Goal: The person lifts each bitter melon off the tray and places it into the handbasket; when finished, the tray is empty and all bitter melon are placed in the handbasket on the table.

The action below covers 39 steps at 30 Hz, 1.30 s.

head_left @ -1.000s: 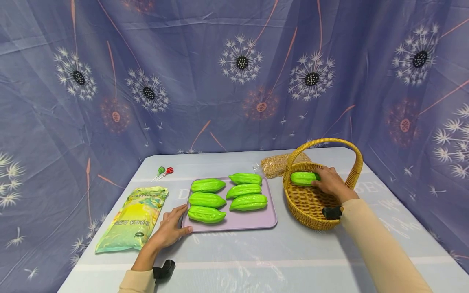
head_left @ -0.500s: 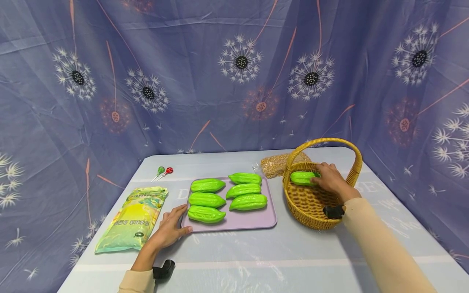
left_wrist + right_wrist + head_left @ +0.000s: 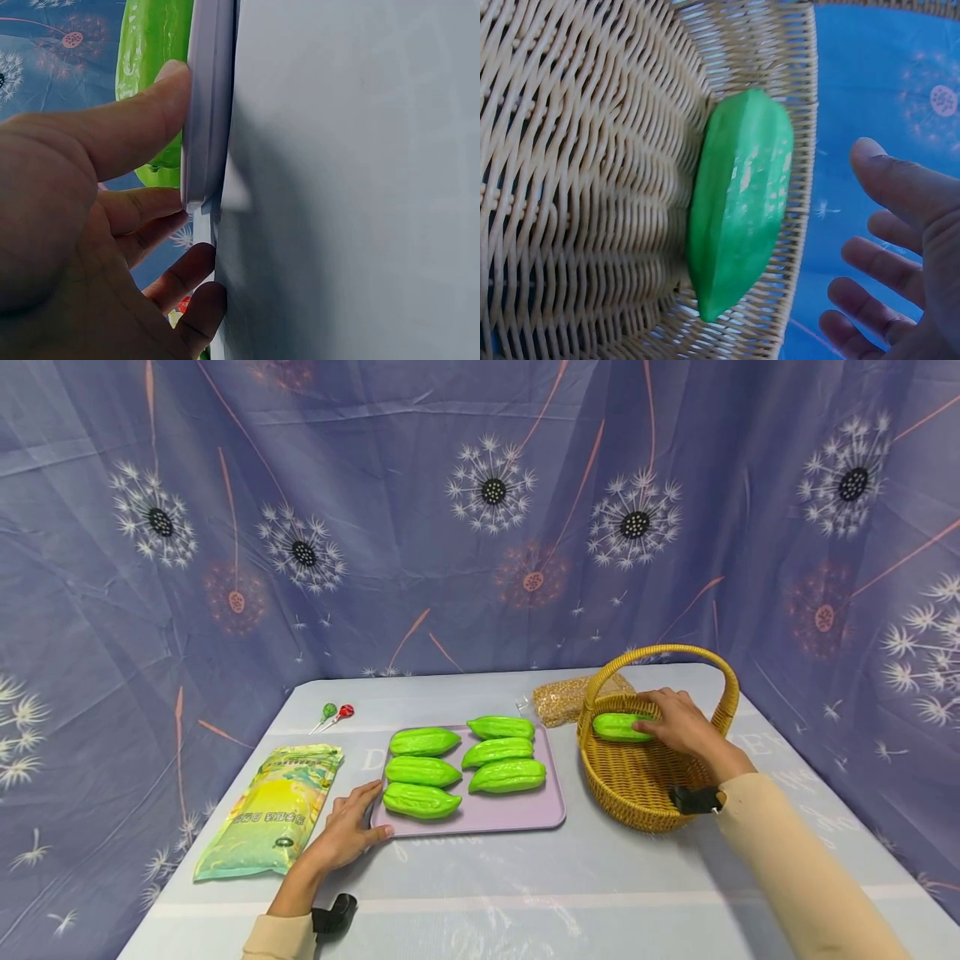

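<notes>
My left hand (image 3: pixel 349 827) grips the near left corner of a lilac tray (image 3: pixel 480 820). Its thumb (image 3: pixel 154 105) lies on the rim, the index fingertip touches the corner, and the other fingers are spread below. Several glossy, ridged bitter melons (image 3: pixel 507 775) lie on the tray in two columns. Over the wicker basket (image 3: pixel 637 785), my right hand (image 3: pixel 678 724) is at the right end of another bitter melon (image 3: pixel 739 202), which lies against the basket's far wall. In the right wrist view, its fingers (image 3: pixel 885 266) are spread loosely, apart from the melon, with nothing between them.
A yellow-green printed bag (image 3: pixel 273 814) lies left of the tray. Two lollipops, one red (image 3: pixel 346 711) and one green, are behind it. A clear pack of grains (image 3: pixel 562 700) sits behind the basket, whose tall handle (image 3: pixel 660 649) arches over the opening.
My right wrist has shifted slightly to the right, and the fingers have drawn a little off the melon in the basket. The left hand and tray stay put.
</notes>
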Available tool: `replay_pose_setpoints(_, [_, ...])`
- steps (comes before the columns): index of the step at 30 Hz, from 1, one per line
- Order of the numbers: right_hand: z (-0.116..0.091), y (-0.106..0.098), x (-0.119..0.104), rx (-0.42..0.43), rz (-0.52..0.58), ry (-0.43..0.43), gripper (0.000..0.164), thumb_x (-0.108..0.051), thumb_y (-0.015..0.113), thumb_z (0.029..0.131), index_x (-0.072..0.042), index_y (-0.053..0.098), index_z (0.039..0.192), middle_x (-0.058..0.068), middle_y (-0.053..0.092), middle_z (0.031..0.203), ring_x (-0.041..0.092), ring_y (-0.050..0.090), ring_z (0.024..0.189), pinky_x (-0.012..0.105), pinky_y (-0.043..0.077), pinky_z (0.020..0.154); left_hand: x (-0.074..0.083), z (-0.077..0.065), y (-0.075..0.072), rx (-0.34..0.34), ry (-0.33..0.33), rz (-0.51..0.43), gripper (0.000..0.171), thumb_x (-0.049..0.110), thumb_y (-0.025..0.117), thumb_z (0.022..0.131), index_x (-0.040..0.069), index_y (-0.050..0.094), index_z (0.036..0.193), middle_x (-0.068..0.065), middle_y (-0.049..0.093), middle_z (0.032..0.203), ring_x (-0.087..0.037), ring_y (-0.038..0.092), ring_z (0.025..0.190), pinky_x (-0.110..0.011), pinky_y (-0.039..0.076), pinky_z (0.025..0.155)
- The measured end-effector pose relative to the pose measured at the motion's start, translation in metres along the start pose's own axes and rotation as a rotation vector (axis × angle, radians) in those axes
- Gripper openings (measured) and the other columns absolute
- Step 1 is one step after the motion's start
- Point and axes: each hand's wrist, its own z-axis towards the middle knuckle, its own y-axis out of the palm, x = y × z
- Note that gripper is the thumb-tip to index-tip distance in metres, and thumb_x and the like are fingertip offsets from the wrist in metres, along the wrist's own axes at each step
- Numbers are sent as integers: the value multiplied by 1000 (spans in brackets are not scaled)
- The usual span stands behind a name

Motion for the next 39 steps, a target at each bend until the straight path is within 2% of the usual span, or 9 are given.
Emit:
replay_pose_setpoints(13, [-15,-6,-26,75,23,-82,61,-33,66,87,0,47,136,28,48,132,43,42,115,59,35,93,-1,-2,-1,-6,-4,-4,76,28,71,82,8,35,145,-10,32,152,-31,31,123,-54,25,97])
replay_pose_setpoints(19, [-25,-4,-43,101,47,-115,57,-32,66,88,-1,50,133,26,49,132,43,42,117,59,36,93,-4,0,-1,-2,6,-3,76,29,71,82,7,34,146,-11,32,152,-32,31,123,-55,26,97])
replay_pose_setpoints(27, [-40,9,-67,209,61,-220,51,-30,71,84,-4,57,125,21,57,125,41,46,116,58,37,92,-6,2,-1,5,20,-1,76,30,71,82,7,34,146,-11,32,152,-32,31,124,-56,25,98])
replay_pose_setpoints(34, [-53,23,-87,340,97,-335,45,-22,76,78,-5,62,117,11,61,111,26,49,103,47,42,85,-4,2,1,-3,19,-26,77,29,71,83,7,34,146,-10,30,153,-32,27,128,-56,21,99])
replay_pose_setpoints(39, [-58,35,-102,378,111,-395,46,-19,79,75,-6,62,116,8,61,111,21,49,102,42,42,84,-4,2,0,-2,10,-31,77,29,72,82,8,34,146,-10,31,152,-32,28,126,-56,22,99])
